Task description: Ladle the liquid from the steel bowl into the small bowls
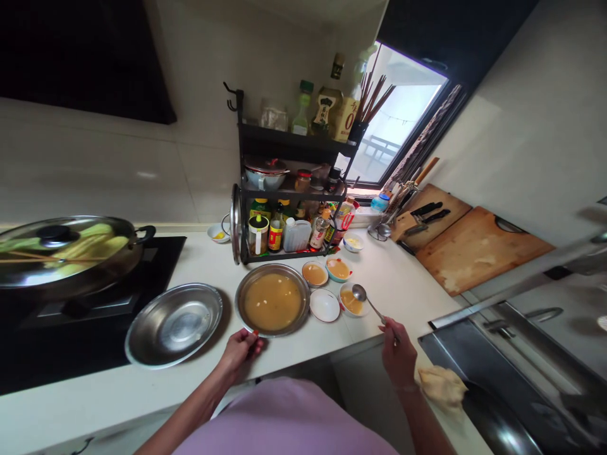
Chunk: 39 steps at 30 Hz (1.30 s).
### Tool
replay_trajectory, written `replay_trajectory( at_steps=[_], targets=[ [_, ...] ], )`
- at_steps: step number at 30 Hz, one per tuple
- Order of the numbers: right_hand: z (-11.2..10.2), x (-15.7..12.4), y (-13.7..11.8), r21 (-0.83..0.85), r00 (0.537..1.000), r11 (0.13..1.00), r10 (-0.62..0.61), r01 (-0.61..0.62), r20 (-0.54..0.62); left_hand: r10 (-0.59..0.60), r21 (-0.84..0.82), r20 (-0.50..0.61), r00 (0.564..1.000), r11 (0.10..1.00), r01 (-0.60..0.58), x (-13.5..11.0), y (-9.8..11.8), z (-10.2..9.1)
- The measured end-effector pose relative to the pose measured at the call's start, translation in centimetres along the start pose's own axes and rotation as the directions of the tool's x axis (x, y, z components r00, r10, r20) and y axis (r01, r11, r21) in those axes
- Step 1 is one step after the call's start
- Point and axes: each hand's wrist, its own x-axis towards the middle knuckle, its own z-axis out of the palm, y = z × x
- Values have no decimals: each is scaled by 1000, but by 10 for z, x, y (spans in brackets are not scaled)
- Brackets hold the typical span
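Ladle (359, 292) held in right hand (399, 354), cup over small bowl (356, 315); left hand (241, 351) pinching rim of soup basin (240, 304). Both vessels on white counter (403, 278) (window (403, 107) beside rack (298, 142)), hob (28, 341) left.

The cream carton (346, 124) bears a "0".
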Motion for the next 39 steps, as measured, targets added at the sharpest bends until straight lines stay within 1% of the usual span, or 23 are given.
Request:
replay_trajectory(
  at_steps=[2, 4, 6, 8, 10, 13, 15, 17, 20, 23, 26, 34, 37, 39],
  targets=[
    [5, -1, -9, 34, 1000, 999, 0, 0, -18, 2, -1, -3, 1000, 1000, -2, 0, 0, 0],
    [13, -3, -19, 93, 997, 995, 52, -47, -55, 3, 1, -8, 1000, 1000, -3, 0, 0, 0],
    [26, -8, -30, 144, 995, 986, 91, -83, -47, 4, 2, -9, 1000, 1000, -4, 0, 0, 1],
    [43, -15, -39, 173, 996, 981, 86, -87, 16, 7, -1, -7, 1000, 1000, -7, 0, 0, 1],
    [60, -25, -45, 209, 994, 975, 50, -70, 100, 12, 2, -3, 1000, 1000, -12, -1, 0, 1],
    [85, -39, -48, 266, 977, 962, -1, -57, 213, 20, 8, -2, 1000, 1000, -20, -1, 0, 1],
    [98, -46, -48, 292, 963, 953, -2, -80, 268, 19, 10, -8, 1000, 1000, -19, -1, 0, 1],
    [107, -51, -46, 314, 955, 940, 40, -136, 293, 17, 12, -15, 1000, 1000, -17, 0, -1, 2],
    [116, -51, -39, 358, 941, 889, 189, -286, 282, 19, 15, -14, 1000, 1000, -18, 0, -1, 2],
    [117, -44, -33, 442, 905, 790, 350, -424, 243, 21, 13, -11, 1000, 1000, -21, 1, -2, 2],
    [114, -36, -30, 520, 879, 713, 435, -470, 198, 23, 10, -10, 1000, 1000, -23, 1, -2, 1],
    [96, -21, -34, 631, 823, 588, 548, -505, 149, 10, 4, -4, 1000, 1000, -10, -2, 1, 1],
    [86, -12, -29, 649, 813, 575, 570, -498, 120, 7, -3, -7, 1000, 1000, -7, -2, 1, 1],
    [77, -5, -23, 641, 817, 595, 569, -485, 89, 4, 0, -9, 1000, 1000, -5, -1, 1, 1]
  ],
)
